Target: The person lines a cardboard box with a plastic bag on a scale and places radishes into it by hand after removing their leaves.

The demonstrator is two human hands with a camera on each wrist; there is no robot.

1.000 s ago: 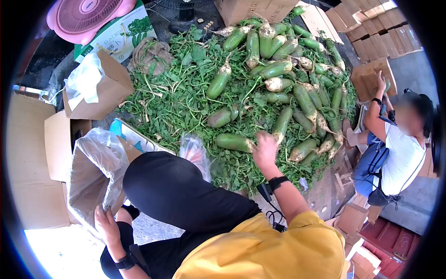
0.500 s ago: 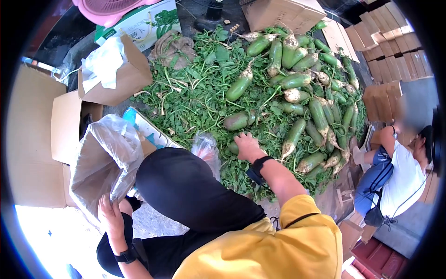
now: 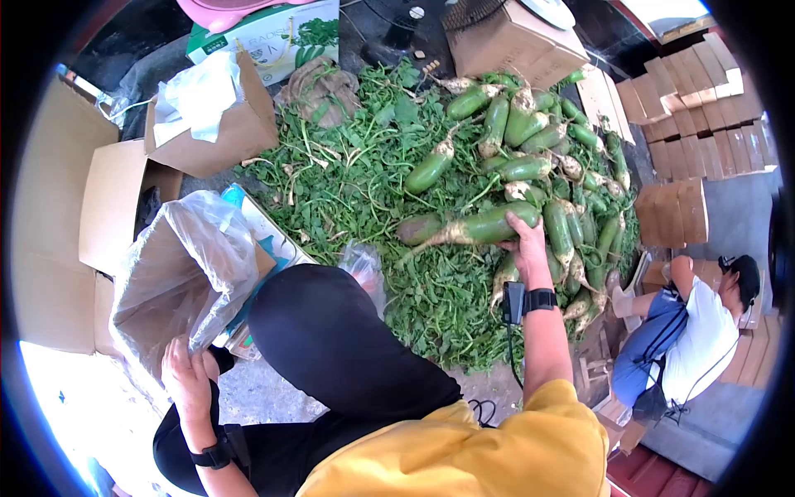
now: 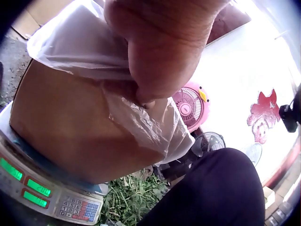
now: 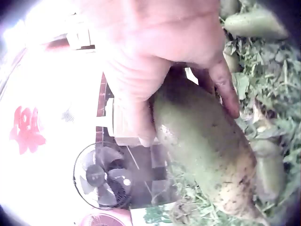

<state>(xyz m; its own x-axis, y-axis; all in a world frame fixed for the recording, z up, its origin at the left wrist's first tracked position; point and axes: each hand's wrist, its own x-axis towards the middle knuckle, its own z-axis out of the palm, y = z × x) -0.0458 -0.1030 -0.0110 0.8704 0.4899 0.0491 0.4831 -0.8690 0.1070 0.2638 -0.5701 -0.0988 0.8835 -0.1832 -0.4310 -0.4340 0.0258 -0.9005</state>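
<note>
My right hand (image 3: 530,244) grips a large green radish (image 3: 476,228) by its thick end, raised over the pile. The radish's pale root tip points left in the head view. In the right wrist view, thumb and fingers lie on opposite sides of the radish (image 5: 202,136), whose lower end is muddy. My left hand (image 3: 187,381) holds the rim of a clear plastic bag (image 3: 182,273) that lines a cardboard box. Seen from the left wrist, the bag (image 4: 84,37) folds over the edge of this box (image 4: 70,122), which stands on a digital scale (image 4: 51,193) with lit green displays.
Several green radishes (image 3: 522,124) lie on a bed of cut leaves (image 3: 331,174). Another cardboard box (image 3: 215,132) with white plastic stands at the left. A person in a white shirt (image 3: 700,331) sits at the right, near stacked cartons (image 3: 696,108). A fan (image 5: 96,174) stands behind.
My right hand reached to a radish on the leaves, then lifted it and moved right with it. My left hand has stayed at the bag's rim. The seated person has lowered an arm.
</note>
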